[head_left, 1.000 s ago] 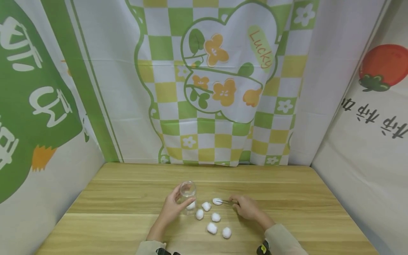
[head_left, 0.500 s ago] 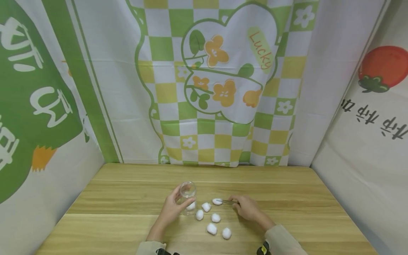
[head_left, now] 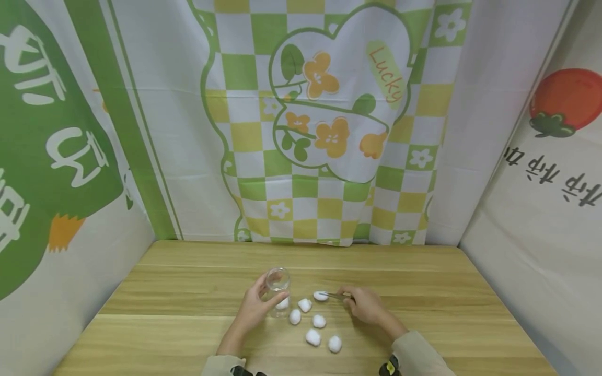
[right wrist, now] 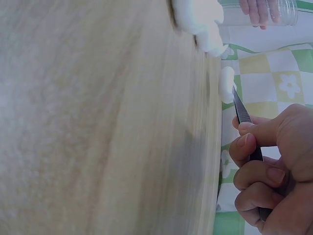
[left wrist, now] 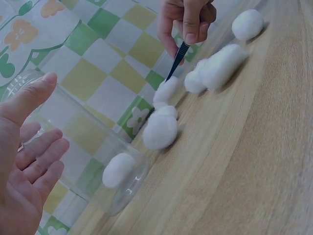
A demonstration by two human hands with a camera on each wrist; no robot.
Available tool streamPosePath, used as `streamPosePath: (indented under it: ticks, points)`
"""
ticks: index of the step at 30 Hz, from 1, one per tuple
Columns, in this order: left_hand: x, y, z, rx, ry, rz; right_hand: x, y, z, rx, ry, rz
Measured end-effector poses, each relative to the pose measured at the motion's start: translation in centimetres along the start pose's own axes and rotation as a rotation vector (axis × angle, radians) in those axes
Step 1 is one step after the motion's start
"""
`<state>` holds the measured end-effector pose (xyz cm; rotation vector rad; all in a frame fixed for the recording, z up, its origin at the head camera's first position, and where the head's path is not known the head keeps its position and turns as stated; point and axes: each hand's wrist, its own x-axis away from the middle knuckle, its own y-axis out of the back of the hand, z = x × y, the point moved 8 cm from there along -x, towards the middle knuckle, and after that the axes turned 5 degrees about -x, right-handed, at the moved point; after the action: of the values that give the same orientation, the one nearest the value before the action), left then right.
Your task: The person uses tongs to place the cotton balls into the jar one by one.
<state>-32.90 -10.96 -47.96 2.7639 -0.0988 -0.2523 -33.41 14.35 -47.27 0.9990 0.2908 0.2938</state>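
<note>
My left hand (head_left: 252, 305) holds a clear glass jar (head_left: 278, 286) upright on the table, thumb on the near side and fingers round the far side. One white cotton ball (left wrist: 119, 170) lies at the bottom of the jar. With my right hand (head_left: 367, 304) I pinch dark metal tweezers (right wrist: 241, 108), fingers curled along their length. The tweezer tips meet a cotton ball (head_left: 321, 296), the farthest one from me, to the right of the jar.
Several more cotton balls lie loose on the wooden table (head_left: 188, 292), among them one cotton ball (head_left: 294, 316) close beside the jar and another (head_left: 335, 344) nearest me. A checkered cloth (head_left: 305, 209) hangs behind the table's back edge.
The tweezers and the cotton ball at their tips have shifted very slightly away from me. My left hand and the jar stay in place.
</note>
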Motion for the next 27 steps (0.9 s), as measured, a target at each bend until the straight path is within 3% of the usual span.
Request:
streamPosePath:
  ticks: [11, 19, 27]
  points:
    - [0.1, 0.0, -0.1, 0.015, -0.012, 0.000, -0.1, 0.8, 0.5, -0.003, 0.019, -0.034]
    - [0.2, 0.0, 0.0, 0.016, -0.022, 0.006, -0.1, 1.0, 0.8, -0.040, 0.011, -0.014]
    - [0.3, 0.0, -0.2, 0.018, -0.034, 0.018, -0.3, 1.9, 1.8, -0.064, 0.060, -0.012]
